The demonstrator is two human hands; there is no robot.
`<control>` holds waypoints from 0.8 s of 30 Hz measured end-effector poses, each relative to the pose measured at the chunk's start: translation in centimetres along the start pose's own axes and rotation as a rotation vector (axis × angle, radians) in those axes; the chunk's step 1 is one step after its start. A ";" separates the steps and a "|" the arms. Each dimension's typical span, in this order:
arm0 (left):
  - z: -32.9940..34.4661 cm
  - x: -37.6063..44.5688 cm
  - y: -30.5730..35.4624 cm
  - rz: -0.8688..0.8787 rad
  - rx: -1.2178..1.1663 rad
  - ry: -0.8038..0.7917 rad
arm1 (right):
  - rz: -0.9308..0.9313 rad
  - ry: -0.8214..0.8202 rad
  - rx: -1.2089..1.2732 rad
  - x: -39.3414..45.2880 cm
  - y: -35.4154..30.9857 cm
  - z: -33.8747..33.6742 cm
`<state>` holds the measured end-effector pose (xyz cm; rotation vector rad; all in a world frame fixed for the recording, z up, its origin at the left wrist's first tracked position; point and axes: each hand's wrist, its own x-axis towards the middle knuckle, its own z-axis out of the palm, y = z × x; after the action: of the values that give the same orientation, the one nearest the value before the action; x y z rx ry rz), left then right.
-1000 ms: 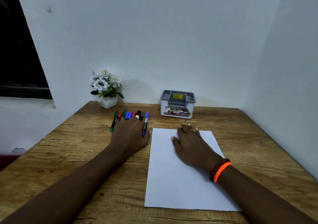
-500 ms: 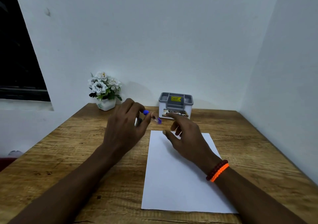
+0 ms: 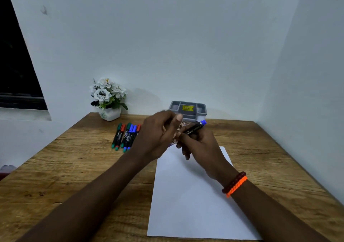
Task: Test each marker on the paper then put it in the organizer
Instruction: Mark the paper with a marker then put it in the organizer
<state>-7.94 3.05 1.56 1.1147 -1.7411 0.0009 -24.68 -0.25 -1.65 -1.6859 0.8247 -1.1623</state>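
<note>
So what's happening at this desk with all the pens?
A person is holding a blue marker in the right hand above a blank sheet of paper, with the left hand up against it, possibly at the cap. Nothing is drawn yet. More markers lie on the wooden table and the grey organizer waits behind.

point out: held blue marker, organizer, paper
blue marker (image 3: 193,129), head view, black barrel above the right hand
organizer (image 3: 202,113), head view, grey front rim
paper (image 3: 195,204), head view, bare middle of the sheet
</note>
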 end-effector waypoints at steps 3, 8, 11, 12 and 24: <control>0.6 -1.4 -2.2 -0.003 0.041 -0.318 | 0.130 0.081 0.285 0.4 0.4 -0.6; 1.5 -2.1 -2.9 -0.033 0.077 -0.435 | 0.241 0.136 0.421 0.6 1.2 -0.4; 1.6 -2.2 -2.3 -0.050 0.060 -0.440 | 0.244 0.142 0.467 0.6 1.1 -0.4; 1.6 -2.2 -2.1 -0.047 0.070 -0.434 | 0.239 0.137 0.478 0.6 0.9 -0.4; 1.7 -2.0 -1.8 -0.068 0.012 -0.300 | 0.180 0.092 0.476 0.1 0.0 -0.3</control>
<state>-7.90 2.59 -1.61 1.2310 -1.9671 -0.2082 -24.95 -0.44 -1.61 -1.1532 0.6732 -1.2039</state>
